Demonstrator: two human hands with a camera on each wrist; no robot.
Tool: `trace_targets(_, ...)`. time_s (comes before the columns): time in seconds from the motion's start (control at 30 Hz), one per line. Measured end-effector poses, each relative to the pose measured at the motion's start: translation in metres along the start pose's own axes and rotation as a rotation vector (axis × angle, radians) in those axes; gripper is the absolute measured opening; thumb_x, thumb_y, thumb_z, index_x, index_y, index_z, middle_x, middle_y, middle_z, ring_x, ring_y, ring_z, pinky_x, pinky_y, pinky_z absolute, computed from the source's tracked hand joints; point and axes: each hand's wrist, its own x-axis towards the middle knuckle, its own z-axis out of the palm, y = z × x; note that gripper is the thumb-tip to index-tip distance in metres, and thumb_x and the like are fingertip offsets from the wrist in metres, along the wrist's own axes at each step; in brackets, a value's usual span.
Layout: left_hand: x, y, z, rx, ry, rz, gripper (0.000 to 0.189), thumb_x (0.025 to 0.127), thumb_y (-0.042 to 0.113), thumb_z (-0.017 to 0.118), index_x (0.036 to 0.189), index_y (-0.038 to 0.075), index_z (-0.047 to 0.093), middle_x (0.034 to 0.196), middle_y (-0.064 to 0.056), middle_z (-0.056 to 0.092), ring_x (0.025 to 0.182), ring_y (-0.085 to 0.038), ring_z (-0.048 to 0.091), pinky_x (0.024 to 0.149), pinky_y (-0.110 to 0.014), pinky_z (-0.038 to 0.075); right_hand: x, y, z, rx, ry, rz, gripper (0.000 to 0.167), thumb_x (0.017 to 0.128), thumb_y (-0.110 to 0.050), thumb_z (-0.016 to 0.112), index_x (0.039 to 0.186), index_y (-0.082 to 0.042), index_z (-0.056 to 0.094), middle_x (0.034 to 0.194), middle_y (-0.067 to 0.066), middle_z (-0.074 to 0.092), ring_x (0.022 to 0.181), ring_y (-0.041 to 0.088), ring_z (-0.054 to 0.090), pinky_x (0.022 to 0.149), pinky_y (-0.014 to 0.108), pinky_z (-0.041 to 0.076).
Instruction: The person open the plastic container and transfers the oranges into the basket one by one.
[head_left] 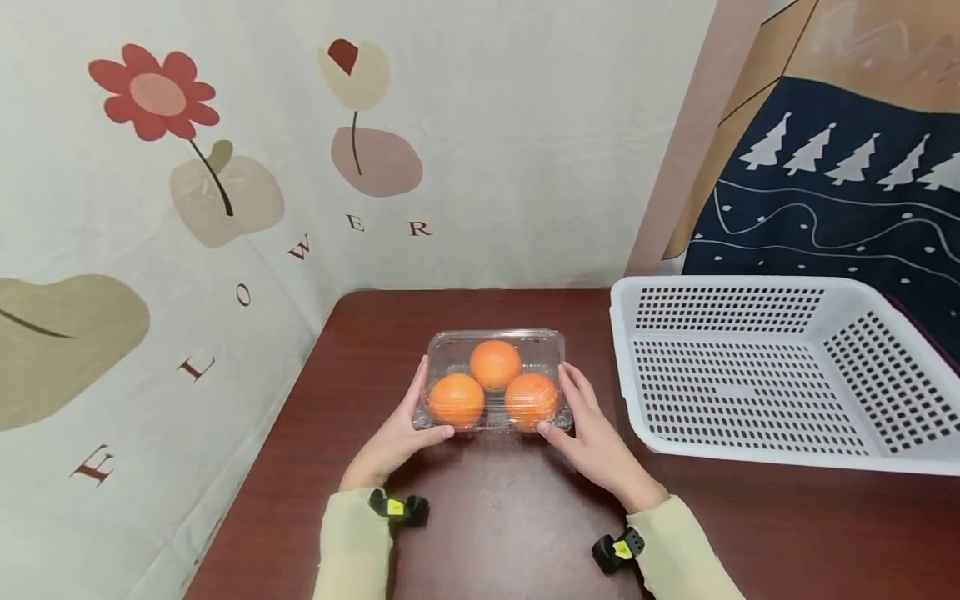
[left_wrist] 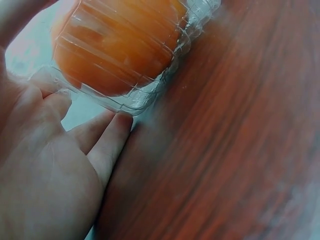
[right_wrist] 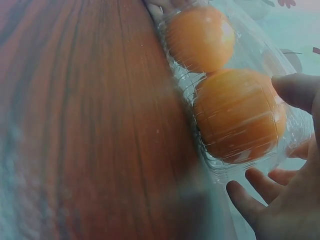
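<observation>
A clear plastic fruit box (head_left: 495, 411) is at the middle of the table in the head view, with three oranges (head_left: 495, 365) inside, one behind and two in front. My left hand (head_left: 401, 443) grips its left end, thumb at the front and fingers along the side. At the right end, my right hand (head_left: 597, 442) holds the box in the same way. The left wrist view shows fingertips (left_wrist: 122, 122) against the box's corner below an orange (left_wrist: 117, 47). Two oranges show through the plastic in the right wrist view, beside the curved fingers (right_wrist: 245, 202).
To the right stands a large white plastic basket (head_left: 738, 400) with a perforated floor and walls. The dark red wooden table (head_left: 487, 517) meets a pale flower-printed cloth (head_left: 525, 167) at the back and left. A dark tree-printed cloth (head_left: 847, 208) hangs behind the basket.
</observation>
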Motion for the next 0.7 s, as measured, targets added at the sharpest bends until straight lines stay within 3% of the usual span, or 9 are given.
trace_targets(0.43,0.0016,0.0009,-0.001,0.012,-0.019,0.027,0.102,0.072,0.032,0.074,0.14,0.043,-0.002,0.144,0.024,-0.003,0.134,-0.015,0.0,0.1,-0.06,0.012,-0.0005,-0.0028,-0.0027,0.004,0.006,0.014,0.08,0.083,-0.043,0.058,0.144,-0.014,0.014,0.148,-0.003,0.01,0.131,0.017,0.02,0.098,0.046,0.03)
trace_targets(0.7,0.0004,-0.0003,-0.0009,-0.011,-0.021,0.011,0.1,0.074,0.03,0.073,0.137,0.049,-0.003,0.144,0.024,-0.004,0.134,-0.014,0.0,0.1,-0.059,0.014,-0.0005,-0.0045,-0.0011,-0.023,0.007,0.02,0.077,0.085,-0.047,0.053,0.144,-0.018,0.013,0.147,-0.005,0.011,0.127,0.018,0.029,0.096,0.046,0.032)
